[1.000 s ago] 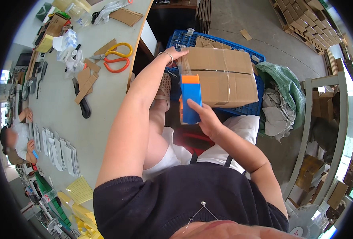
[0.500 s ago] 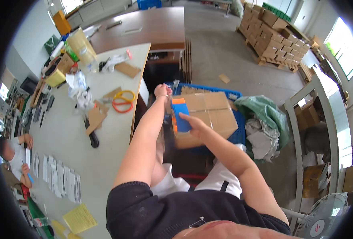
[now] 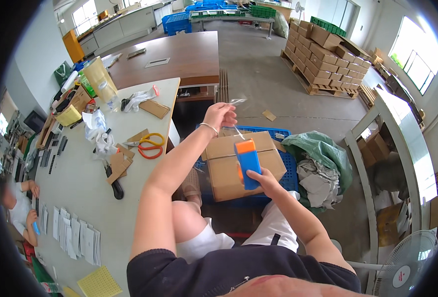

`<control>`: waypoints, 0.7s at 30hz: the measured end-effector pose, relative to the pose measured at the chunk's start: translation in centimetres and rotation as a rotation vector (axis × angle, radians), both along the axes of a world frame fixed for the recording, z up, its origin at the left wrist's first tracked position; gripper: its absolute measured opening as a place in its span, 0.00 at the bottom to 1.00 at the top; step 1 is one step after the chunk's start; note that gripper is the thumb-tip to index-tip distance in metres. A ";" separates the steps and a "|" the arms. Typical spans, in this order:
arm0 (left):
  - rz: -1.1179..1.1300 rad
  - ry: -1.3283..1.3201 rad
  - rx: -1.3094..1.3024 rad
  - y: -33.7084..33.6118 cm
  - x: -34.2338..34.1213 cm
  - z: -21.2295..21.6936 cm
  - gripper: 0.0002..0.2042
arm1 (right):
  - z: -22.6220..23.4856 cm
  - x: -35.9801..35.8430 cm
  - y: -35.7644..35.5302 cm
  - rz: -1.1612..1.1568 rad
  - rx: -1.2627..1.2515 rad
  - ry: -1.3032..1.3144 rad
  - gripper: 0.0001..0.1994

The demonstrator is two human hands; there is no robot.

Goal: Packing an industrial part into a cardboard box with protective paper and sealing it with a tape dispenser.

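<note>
My right hand grips a blue and orange tape dispenser and holds it over a taped cardboard box. Beyond the dispenser's orange end, my left hand is raised with its fingers pinched on clear tape. A thin strand of that tape runs from the fingers toward the dispenser. The box sits on a blue plastic crate in front of my knees.
On the left, a long table bears scissors, cardboard scraps and stacked white slips. A green sack stands right of the crate. Stacked cartons fill a pallet beyond. A person sits at the table's far left.
The dispenser has moved right, from the box's left side to over its middle. My left hand has shifted right, and clear tape now shows at its fingers. The whole view has tilted upward.
</note>
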State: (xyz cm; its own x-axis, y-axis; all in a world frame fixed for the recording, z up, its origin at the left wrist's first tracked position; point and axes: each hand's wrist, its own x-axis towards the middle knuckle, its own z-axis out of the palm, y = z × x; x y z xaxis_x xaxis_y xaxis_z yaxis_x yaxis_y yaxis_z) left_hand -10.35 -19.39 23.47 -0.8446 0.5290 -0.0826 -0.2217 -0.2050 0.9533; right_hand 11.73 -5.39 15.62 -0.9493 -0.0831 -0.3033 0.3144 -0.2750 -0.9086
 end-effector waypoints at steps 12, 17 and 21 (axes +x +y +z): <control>-0.205 0.333 0.317 -8.5 24.9 12.3 0.12 | 8.5 10.9 6.4 -0.319 1.657 1.371 0.13; -0.114 0.419 0.328 -13.4 30.2 12.4 0.11 | 11.1 14.2 5.2 -0.184 1.642 1.578 0.08; -0.022 0.613 0.231 -17.3 32.6 14.6 0.12 | 11.5 16.1 7.1 -0.213 1.698 1.559 0.09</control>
